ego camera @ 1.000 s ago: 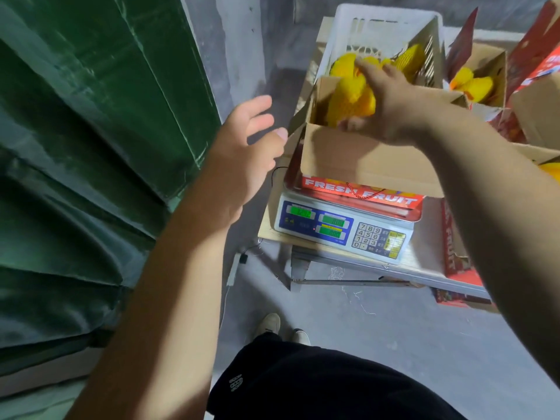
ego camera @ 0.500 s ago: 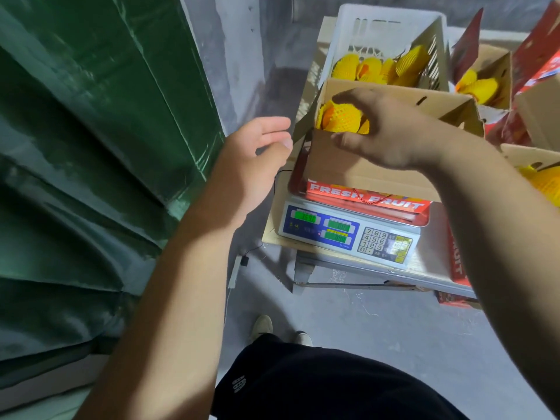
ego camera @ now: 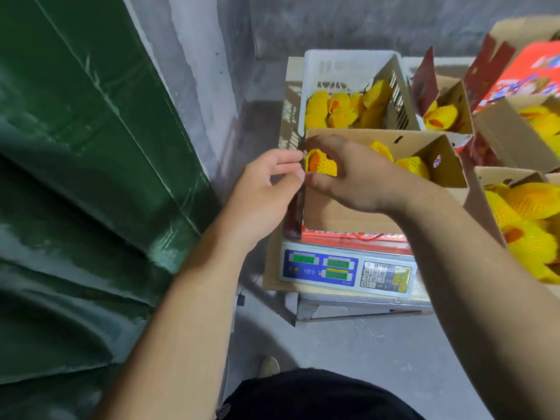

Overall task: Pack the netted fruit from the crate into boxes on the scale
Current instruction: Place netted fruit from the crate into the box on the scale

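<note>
Green tarp [ego camera: 75, 165] fills the left side, grey wall behind it. Left hand [ego camera: 266, 192] sits at the left wall of the cardboard box [ego camera: 333, 207], fingers loosely curled with the tips touching the box's left edge; whether they actually pinch the cardboard cannot be told. Right hand [ego camera: 354, 177] reaches over the box's near-left corner, fingers and thumb curled around a netted fruit [ego camera: 321, 163] (yellow foam net, orange showing at one end), holding it just inside that corner. Two more netted fruits lie toward the box's right end. The box stands on the scale [ego camera: 345, 271], whose green readouts are lit but too blurred to read. White crate [ego camera: 348, 65] stands behind the box, touching its far wall, with netted fruit piled on its floor. More open boxes [ego camera: 515, 140] with netted fruit at the right edge.
</note>
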The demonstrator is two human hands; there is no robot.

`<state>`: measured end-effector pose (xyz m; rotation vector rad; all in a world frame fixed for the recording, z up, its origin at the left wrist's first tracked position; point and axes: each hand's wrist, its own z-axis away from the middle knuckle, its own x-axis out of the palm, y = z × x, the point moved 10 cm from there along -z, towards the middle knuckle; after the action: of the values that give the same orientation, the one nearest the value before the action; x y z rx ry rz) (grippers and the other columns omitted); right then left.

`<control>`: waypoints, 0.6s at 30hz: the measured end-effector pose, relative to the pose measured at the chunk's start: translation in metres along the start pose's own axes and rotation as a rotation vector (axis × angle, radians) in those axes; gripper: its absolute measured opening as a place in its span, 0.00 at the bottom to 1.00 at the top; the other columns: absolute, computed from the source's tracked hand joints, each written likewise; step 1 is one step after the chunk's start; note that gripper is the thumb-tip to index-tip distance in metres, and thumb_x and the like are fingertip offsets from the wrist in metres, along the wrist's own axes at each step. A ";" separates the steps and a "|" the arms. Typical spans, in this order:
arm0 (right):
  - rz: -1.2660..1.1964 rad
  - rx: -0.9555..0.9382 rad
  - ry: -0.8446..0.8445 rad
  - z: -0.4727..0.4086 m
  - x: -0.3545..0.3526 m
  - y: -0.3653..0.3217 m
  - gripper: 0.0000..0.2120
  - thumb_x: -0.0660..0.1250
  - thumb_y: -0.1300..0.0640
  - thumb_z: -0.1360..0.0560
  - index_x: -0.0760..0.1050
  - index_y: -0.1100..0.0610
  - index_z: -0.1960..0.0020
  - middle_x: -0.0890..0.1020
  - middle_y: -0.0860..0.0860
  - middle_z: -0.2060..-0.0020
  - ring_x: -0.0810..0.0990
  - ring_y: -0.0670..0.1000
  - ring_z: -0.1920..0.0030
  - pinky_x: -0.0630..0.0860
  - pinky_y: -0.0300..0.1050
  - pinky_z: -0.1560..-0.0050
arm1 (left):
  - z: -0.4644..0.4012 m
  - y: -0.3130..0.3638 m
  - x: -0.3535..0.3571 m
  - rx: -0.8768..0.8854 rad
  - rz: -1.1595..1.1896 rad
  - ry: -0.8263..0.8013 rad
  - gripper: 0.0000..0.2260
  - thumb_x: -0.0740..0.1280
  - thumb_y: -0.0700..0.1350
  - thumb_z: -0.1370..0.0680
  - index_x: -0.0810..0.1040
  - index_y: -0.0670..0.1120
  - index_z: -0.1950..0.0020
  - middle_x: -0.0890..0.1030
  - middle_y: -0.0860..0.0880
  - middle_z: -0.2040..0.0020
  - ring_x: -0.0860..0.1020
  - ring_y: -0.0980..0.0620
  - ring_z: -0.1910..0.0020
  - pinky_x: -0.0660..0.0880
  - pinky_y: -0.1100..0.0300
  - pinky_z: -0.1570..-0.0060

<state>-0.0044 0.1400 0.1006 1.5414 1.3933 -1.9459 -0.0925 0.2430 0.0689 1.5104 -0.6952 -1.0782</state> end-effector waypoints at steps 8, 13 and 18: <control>-0.003 0.067 0.120 -0.027 -0.039 0.030 0.20 0.67 0.54 0.18 0.73 0.54 0.27 0.79 0.54 0.32 0.78 0.55 0.37 0.73 0.46 0.40 | -0.074 0.029 0.028 0.104 -0.085 -0.089 0.11 0.67 0.45 0.16 0.79 0.58 0.36 0.82 0.56 0.41 0.81 0.61 0.43 0.76 0.71 0.46; 0.067 0.106 0.092 -0.071 -0.066 0.094 0.22 0.66 0.52 0.18 0.71 0.53 0.26 0.79 0.55 0.32 0.78 0.57 0.35 0.75 0.50 0.37 | -0.155 0.044 0.064 0.144 -0.171 -0.123 0.09 0.66 0.44 0.16 0.79 0.56 0.39 0.81 0.59 0.45 0.79 0.66 0.47 0.73 0.76 0.53; 0.117 0.147 -0.033 -0.133 -0.073 0.191 0.23 0.66 0.54 0.18 0.69 0.54 0.24 0.77 0.55 0.28 0.76 0.58 0.31 0.74 0.54 0.33 | -0.257 0.016 0.104 0.123 -0.352 -0.180 0.11 0.64 0.41 0.16 0.81 0.49 0.35 0.82 0.54 0.42 0.80 0.58 0.42 0.77 0.63 0.40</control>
<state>0.2379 0.1322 0.0746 1.6085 1.1425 -2.0319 0.1840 0.2597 0.0535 1.6966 -0.6419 -1.4737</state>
